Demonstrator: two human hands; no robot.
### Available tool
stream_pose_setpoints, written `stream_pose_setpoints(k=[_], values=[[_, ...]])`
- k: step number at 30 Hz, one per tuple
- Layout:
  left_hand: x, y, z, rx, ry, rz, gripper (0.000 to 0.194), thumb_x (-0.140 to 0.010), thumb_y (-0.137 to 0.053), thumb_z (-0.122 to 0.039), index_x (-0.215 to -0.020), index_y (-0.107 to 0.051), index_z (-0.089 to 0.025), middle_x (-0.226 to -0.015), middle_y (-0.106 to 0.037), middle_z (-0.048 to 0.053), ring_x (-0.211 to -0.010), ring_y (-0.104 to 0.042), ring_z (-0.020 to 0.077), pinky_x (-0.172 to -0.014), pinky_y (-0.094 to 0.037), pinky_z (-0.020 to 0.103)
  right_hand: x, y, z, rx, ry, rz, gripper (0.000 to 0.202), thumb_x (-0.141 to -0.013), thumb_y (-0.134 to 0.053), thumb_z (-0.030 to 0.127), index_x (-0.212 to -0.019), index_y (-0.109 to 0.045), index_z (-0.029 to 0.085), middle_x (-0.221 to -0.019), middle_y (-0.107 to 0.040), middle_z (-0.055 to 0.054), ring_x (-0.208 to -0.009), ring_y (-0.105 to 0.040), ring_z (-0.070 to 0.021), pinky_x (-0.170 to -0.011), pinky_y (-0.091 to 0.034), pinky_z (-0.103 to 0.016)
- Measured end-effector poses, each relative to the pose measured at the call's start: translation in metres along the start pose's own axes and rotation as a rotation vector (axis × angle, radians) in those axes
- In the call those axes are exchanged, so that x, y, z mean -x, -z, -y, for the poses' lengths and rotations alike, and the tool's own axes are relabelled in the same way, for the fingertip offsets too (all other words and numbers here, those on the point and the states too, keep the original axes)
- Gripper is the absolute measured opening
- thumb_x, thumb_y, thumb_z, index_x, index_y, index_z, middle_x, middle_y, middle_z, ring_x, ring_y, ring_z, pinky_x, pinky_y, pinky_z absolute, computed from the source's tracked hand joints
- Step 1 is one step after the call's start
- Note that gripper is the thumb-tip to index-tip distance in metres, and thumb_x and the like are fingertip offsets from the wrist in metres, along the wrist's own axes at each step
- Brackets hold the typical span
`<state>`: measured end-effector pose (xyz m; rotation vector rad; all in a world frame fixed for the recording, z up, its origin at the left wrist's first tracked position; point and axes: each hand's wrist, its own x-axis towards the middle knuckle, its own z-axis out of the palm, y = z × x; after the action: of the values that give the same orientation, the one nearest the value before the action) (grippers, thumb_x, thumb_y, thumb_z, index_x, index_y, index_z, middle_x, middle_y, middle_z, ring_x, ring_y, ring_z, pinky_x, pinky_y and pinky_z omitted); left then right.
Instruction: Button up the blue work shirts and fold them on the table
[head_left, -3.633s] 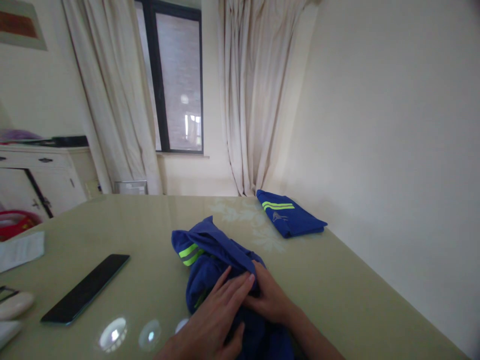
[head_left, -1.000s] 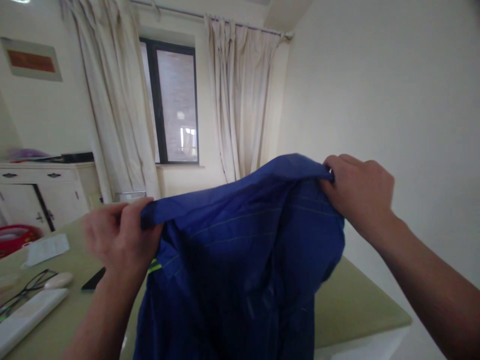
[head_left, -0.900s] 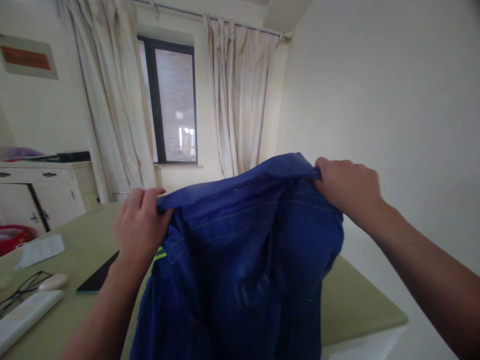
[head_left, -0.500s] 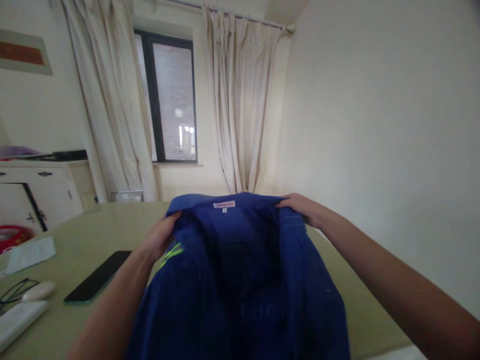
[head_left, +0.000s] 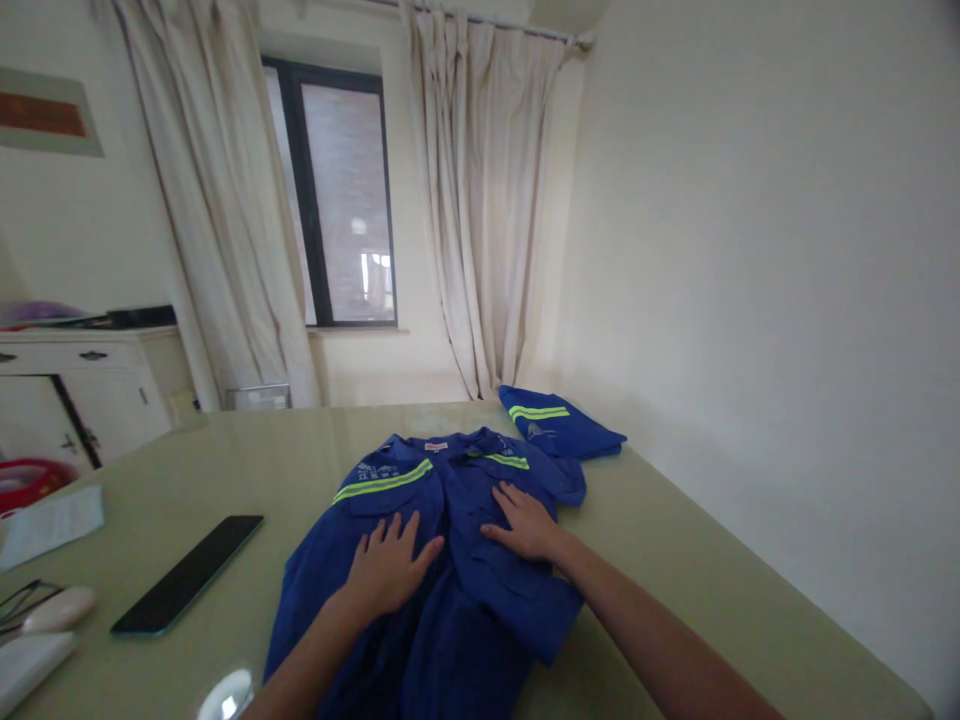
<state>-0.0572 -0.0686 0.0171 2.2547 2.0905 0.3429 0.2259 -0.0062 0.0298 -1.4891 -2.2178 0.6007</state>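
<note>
A blue work jacket with neon yellow stripes lies spread flat on the green table, collar away from me. My left hand rests palm down on its left chest panel, fingers apart. On the middle of the jacket, my right hand presses flat, fingers spread. Neither hand grips the cloth. A second blue garment, folded, lies at the far end of the table just beyond the jacket's right shoulder.
A black phone lies on the table to the left of the jacket. Further left are a paper, glasses and a white mouse. Curtains and a window stand behind; a wall runs along the right.
The jacket was held up in the air by both hands at the collar. It now lies flat on the table, and both hands have let go and rest on it.
</note>
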Motion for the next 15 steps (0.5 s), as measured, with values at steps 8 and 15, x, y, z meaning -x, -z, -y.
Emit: stream_pose_setpoints(k=[8, 15], values=[[-0.027, -0.004, 0.012, -0.106, -0.065, 0.042, 0.064, -0.104, -0.022, -0.058, -0.157, -0.038, -0.027, -0.166, -0.03, 0.011, -0.155, -0.023, 0.0353, -0.123, -0.021, 0.056, -0.013, -0.014, 0.028, 0.245, -0.102, 0.063, 0.086, -0.095, -0.041, 0.069, -0.16, -0.033, 0.013, -0.165, -0.026, -0.021, -0.154, -0.022, -0.0364, -0.123, -0.019, -0.05], [-0.073, -0.009, 0.03, -0.138, -0.115, 0.008, 0.056, -0.105, -0.025, -0.05, -0.154, -0.044, -0.03, -0.165, -0.036, 0.008, -0.153, -0.028, 0.0344, -0.121, -0.024, 0.055, -0.027, -0.049, 0.033, 0.244, -0.032, -0.021, 0.088, -0.092, -0.035, 0.08, -0.16, -0.032, 0.025, -0.169, -0.02, -0.014, -0.156, -0.013, -0.0318, -0.124, -0.008, -0.051]])
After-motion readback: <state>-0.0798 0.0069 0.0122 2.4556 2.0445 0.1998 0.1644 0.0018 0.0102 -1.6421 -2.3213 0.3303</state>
